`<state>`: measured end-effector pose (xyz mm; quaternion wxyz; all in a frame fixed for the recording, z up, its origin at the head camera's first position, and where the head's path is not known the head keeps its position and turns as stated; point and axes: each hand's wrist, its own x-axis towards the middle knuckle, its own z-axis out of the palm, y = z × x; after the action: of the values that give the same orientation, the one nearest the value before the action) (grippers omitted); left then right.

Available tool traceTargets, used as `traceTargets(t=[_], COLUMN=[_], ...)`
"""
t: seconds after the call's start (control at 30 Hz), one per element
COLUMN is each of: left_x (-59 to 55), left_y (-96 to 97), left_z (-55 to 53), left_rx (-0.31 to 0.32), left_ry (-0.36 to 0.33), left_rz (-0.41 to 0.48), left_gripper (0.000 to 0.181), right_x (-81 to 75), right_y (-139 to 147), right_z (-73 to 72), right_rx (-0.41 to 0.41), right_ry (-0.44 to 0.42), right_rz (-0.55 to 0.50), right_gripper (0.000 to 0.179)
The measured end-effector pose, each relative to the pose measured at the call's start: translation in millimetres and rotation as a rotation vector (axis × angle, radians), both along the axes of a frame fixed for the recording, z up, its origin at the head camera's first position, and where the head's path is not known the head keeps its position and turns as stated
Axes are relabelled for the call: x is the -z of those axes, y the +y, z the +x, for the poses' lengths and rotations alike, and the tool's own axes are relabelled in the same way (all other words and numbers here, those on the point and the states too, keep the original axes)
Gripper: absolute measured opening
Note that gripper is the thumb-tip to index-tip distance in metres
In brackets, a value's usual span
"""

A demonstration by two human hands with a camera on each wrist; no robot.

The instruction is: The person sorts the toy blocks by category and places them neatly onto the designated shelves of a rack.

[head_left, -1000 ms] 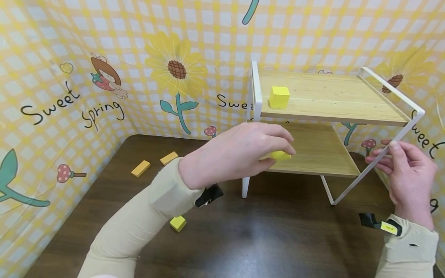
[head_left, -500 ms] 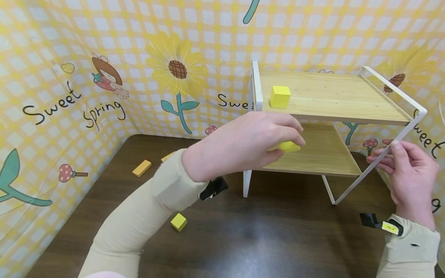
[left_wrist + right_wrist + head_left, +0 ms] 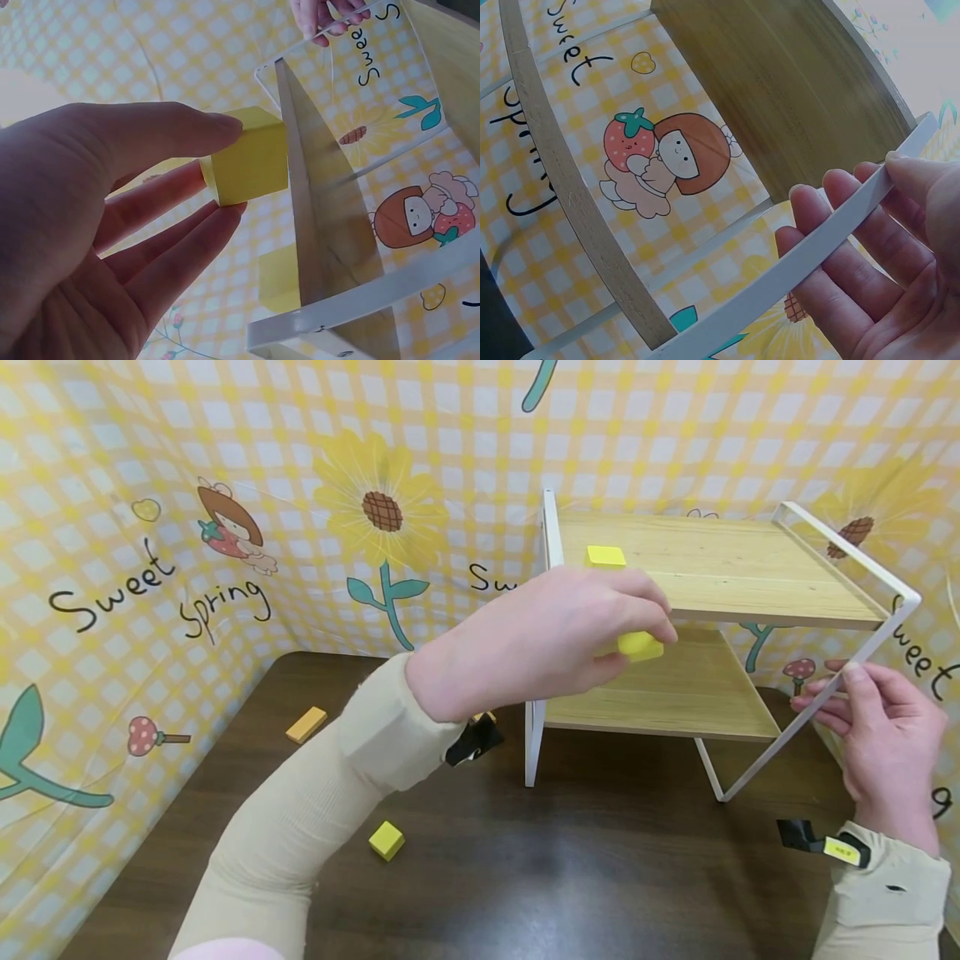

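Note:
My left hand (image 3: 558,631) pinches a yellow cube (image 3: 641,646) between thumb and fingers, just in front of the upper shelf's front edge. In the left wrist view this held cube (image 3: 251,161) overlaps the board's edge. A second yellow cube (image 3: 606,556) sits on the upper board (image 3: 750,560) at its left end, partly hidden behind my left hand. The two-tier shelf rack has wood-look boards and a white metal frame (image 3: 881,643). At its right side, my right hand (image 3: 892,727) holds the slanted frame bar (image 3: 832,236), thumb on one side and fingers behind.
On the dark brown table (image 3: 570,868) lie another yellow cube (image 3: 386,840) at front left and an orange block (image 3: 306,724) farther back. The lower board (image 3: 697,693) spans beneath the upper one. Checkered cloth (image 3: 465,460) hangs behind and at the sides.
My left hand has risen and moved right with its yellow cube, from lower-board height to the upper board's edge, now covering part of the other cube. My right hand stays on the bar.

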<state>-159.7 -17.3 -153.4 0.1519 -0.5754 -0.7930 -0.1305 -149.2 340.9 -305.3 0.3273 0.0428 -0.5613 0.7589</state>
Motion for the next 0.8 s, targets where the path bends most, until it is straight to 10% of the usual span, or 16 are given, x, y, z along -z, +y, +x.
traceTargets(t=[0.47, 0.8], left_x=[-26.9, -41.7], left_y=[15.1, 27.4], left_z=[-12.4, -25.5], left_rx=[-0.076, -0.143], left_ry=[0.153, 0.118], left_rz=[-0.101, -0.132], left_gripper=[0.036, 0.036], right_x=[0.4, 1.2], right_y=[0.0, -0.4], right_z=[0.6, 0.8], right_rx=[0.018, 0.026], right_ry=[-0.006, -0.021], right_rz=[0.028, 0.041], right_gripper=[0.029, 0.027])
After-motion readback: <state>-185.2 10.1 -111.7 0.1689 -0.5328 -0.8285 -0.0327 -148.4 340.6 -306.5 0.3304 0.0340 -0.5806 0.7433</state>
